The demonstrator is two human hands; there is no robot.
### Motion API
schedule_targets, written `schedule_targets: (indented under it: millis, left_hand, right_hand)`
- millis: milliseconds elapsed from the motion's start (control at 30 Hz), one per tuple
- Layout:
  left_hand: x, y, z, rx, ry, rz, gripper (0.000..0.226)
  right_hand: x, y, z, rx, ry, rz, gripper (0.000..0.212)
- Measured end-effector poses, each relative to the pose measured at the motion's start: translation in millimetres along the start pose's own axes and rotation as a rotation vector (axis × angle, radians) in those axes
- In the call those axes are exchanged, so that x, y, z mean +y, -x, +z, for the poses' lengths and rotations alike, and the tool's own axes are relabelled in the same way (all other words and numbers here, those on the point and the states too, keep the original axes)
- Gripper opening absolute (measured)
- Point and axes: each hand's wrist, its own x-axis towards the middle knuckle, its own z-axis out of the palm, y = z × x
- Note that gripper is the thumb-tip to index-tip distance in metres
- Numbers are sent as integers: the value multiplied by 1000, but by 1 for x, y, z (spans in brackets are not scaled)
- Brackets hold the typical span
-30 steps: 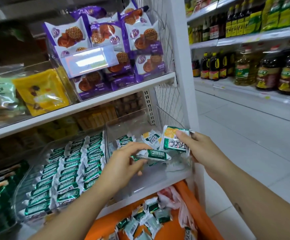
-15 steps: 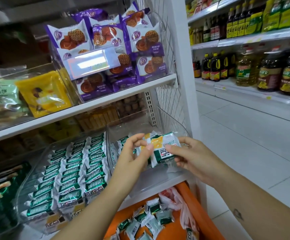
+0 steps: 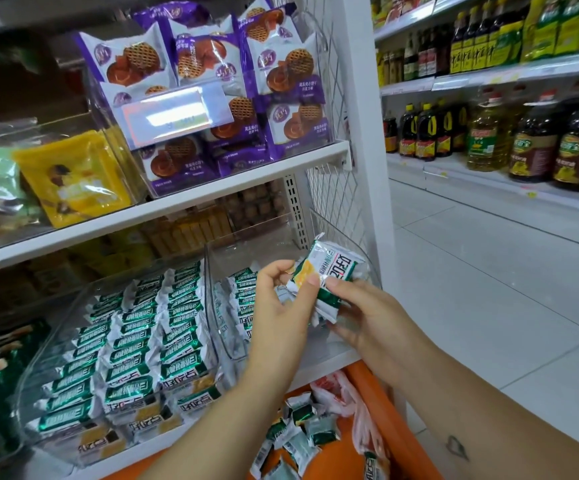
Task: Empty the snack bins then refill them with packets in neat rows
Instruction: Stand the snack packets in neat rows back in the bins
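Packets [image 3: 333,269] sit in the middle of the frame, over the clear bin [image 3: 234,353]. The left hand [image 3: 281,315] pinches them with thumb and finger. The right hand [image 3: 367,317] curls its fingers round them. The full bin [image 3: 52,351] at lower left holds neat rows.

Single head-worn wide-angle view, forward and down, close on the clear bins [image 3: 246,251], aisle floor [image 3: 488,306] rightward.

Left hand [image 3: 281,306] and right hand [image 3: 367,317] together pinch a stack of green-and-white packets [image 3: 333,268] above the right clear bin [image 3: 256,245]. The left bin [image 3: 56,327] holds neat rows of packets [image 3: 135,344]. Loose packets [image 3: 301,434] lie in the near orange basket [image 3: 395,420].
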Motion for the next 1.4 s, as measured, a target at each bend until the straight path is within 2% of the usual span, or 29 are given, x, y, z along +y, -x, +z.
schedule_targets:
  millis: [100,200,267,400,500,567,700,800,933,1067,1100,1133,1200,1267,1333,1400]
  left_hand:
    - [0,-1,-9,-95,-118,-7,37]
    - [9,-2,-24,-242,-204,-48,42]
    - [13,-4,-36,-298,-215,-62,41]
    - [14,-6,-56,-368,-259,-57,46]
    - [12,-7,-69,-398,-315,-48,49]
    - [9,-11,-82,-358,-439,5,47]
    - [-4,-26,-125,-83,-842,204,35]
    - [-26,-33,-148,-67,-966,244,29]
    - [-48,-29,-152,-106,-886,250,28]
    - [-53,-29,-154,-92,-822,251,30]
    - [-55,-29,-155,-100,-809,254,31]
    - [-55,-30,-156,-109,-800,256,32]
    - [-58,-31,-159,-121,-785,256,33]
    - [-59,-31,-161,-121,-770,259,32]
    - [-61,-31,-161,-121,-745,256,32]
    - [-63,-29,-161,-115,-731,247,32]
  right_hand:
    - [-7,-1,-2,16,58,-75,27]
    - [-9,-3,-5,6,373,-190,42]
    - [-9,-1,-3,-19,554,-281,44]
    - [-3,0,0,-84,631,-394,62]
    - [-1,-4,4,-138,681,-409,60]
    - [-4,-8,5,-145,754,-431,58]
    - [-14,-30,6,-93,1008,-454,57]
    - [-18,-55,16,-221,1257,-368,56]
    - [-9,-97,34,-511,1684,-141,65]
    - [18,-131,49,-754,1797,141,66]
    - [27,-138,51,-800,1822,148,64]
    - [37,-144,52,-845,1852,93,60]
    - [54,-151,49,-911,1909,-129,45]
    - [66,-155,44,-917,1920,-307,34]
    - [71,-154,42,-902,1916,-381,33]
    - [70,-151,45,-922,1886,-371,40]
